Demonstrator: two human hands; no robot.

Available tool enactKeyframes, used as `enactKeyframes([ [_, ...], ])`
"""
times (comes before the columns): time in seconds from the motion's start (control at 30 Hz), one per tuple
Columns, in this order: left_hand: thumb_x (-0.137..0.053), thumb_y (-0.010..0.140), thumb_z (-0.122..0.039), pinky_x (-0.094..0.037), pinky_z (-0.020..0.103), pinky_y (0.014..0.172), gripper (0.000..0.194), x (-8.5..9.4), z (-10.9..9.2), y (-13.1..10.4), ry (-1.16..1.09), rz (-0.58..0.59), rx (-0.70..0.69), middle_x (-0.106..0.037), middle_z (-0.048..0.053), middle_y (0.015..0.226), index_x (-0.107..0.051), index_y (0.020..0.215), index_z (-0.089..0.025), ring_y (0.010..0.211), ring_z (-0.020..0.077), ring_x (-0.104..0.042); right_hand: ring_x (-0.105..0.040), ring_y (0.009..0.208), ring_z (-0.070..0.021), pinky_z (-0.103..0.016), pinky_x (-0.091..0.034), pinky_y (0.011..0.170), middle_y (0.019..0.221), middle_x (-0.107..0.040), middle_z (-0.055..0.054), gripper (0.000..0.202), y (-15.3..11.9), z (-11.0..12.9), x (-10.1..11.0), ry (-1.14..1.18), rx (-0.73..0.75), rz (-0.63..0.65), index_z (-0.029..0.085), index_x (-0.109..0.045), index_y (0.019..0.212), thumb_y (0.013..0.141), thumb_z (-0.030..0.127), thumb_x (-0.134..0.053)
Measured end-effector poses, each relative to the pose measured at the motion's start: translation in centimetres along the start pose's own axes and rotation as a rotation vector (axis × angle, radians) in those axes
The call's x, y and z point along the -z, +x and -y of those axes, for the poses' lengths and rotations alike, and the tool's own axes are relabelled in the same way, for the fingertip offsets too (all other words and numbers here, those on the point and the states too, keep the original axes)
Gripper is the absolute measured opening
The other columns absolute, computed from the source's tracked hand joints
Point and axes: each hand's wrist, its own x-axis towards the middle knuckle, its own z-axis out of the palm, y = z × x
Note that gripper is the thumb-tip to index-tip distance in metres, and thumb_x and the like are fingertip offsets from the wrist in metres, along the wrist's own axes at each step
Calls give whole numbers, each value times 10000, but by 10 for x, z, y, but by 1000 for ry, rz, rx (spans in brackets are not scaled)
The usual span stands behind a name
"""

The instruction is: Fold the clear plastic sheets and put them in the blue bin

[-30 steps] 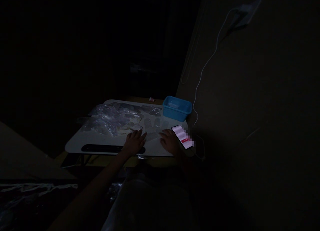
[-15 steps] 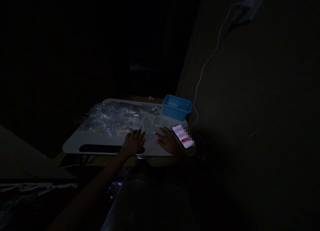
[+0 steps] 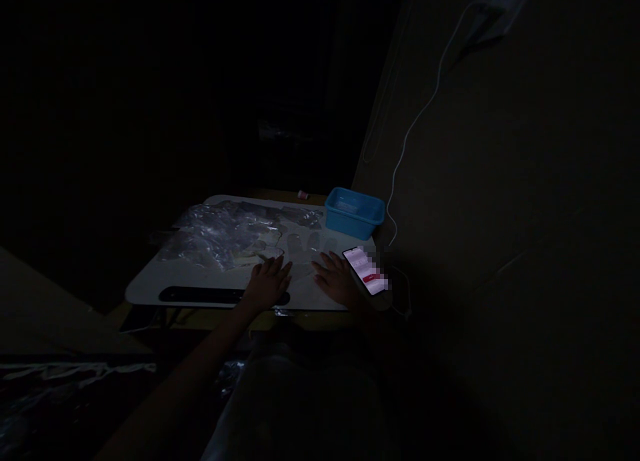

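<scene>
Crumpled plastic (image 3: 213,231) is being spread over the far left part of a white table (image 3: 305,293), near the left hand (image 3: 265,284); contact with the fingertips cannot be told. Left hand is being held wide, palm down, nothing seen gripped, partly over the black strip (image 3: 200,295). Right hand (image 3: 337,282) is also being held wide, palm down, just beside a lit phone (image 3: 364,272), nothing seen in it. Both hands are probably being steadied by the tabletop. Phone is being laid flat, screen up, likely so it can be seen; part of its screen is being masked by blur blocks. Blue basin (image 3: 350,224) is being supported upright at the far right corner, probably out of the hands' way. Pale pieces by the plastic are being blurred by low light. Small pink-and-white item (image 3: 303,195) is being carried by a wooden surface behind. White cable (image 3: 436,91) is being hung along the right wall; room is being lit very dimly.
</scene>
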Motion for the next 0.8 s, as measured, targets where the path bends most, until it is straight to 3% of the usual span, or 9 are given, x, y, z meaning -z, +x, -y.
enactKeyframes([
  [0.17, -302, 877, -345, -295, 456, 914, 437, 2, -2, 0, 20, 24, 8, -365, 94, 1374, -403, 1288, -238, 1214, 295, -341, -232, 1275, -257, -444, -257, 959, 1395, -325, -40, 437, -1, 1, 2, 5, 48, 0, 315, -366, 1297, 877, 435, -347],
  [0.33, -313, 876, -341, -300, 448, 912, 436, 1, -2, 0, 13, 1, 5, -374, 99, 1367, -406, 1288, -230, 1212, 296, -347, -234, 1274, -260, -447, -253, 957, 1396, -323, -24, 404, -1, 2, 4, 4, 56, 16, 354, -401, 1265, 872, 437, -364],
  [0.63, -318, 873, -345, -296, 455, 920, 438, 3, -1, -1, -16, 6, 12, -364, 95, 1374, -405, 1288, -233, 1214, 292, -346, -240, 1269, -243, -427, -251, 964, 1373, -359, -34, 381, -1, 3, 7, 26, 22, 14, 313, -455, 1235, 877, 409, -368],
  [0.8, -324, 867, -347, -295, 459, 921, 434, 3, -1, -1, -19, 4, 16, -371, 85, 1371, -408, 1283, -254, 1212, 285, -346, -247, 1263, -245, -425, -255, 961, 1374, -355, -51, 430, 0, 2, 4, 23, 29, 3, 292, -389, 1288, 876, 412, -367],
])
